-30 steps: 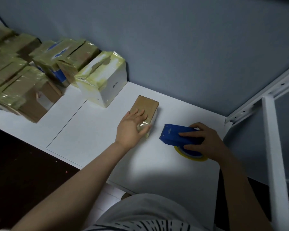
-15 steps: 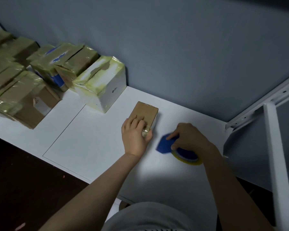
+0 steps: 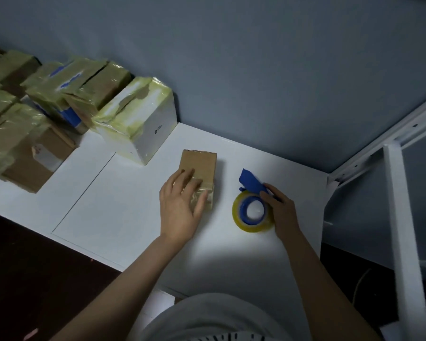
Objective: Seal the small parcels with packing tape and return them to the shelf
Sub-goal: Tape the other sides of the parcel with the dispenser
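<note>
On the shelf (image 3: 123, 205), flat left hand (image 3: 180, 207) pins the small parcel (image 3: 199, 166); right hand (image 3: 283, 212) grips the tape dispenser (image 3: 243, 212): rub tape edges down firmly.

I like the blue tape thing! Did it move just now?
Yes. The tape dispenser tipped onto its side, roll up, still right of the small brown parcel.

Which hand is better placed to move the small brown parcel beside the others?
Left. The left hand lies on the small brown parcel, and the taped parcels are on its side; the right hand touches the tape dispenser.
</note>
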